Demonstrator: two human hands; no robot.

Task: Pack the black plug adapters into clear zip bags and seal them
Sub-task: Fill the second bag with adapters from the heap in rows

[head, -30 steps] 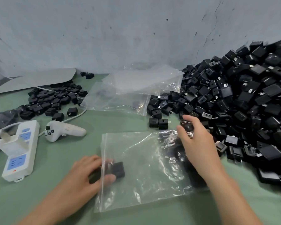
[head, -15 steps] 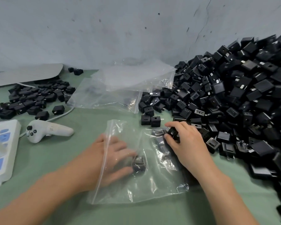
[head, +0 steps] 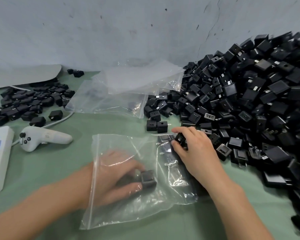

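At 7 o'clock, left hand (head: 114, 177) inside the one open zip bag (head: 121, 210), fingers curled round one adapter (head: 148, 179). At 4 o'clock, right hand (head: 196, 153) pinching a second adapter (head: 180, 139) at the bag's far corner. Probably light, hard blocks, best gripped across flat sides, clear of prongs; film limp and slick, best held by the zip rim. Farther off: at least two spare bags (head: 128, 84) at 12, small heap (head: 28, 103) at 9, big heap (head: 249, 101) at 2, beyond counting.

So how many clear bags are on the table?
3 I can tell apart: the front bag around the left hand, plus a lower bag and an upper bag overlapping behind. More may be stacked there.
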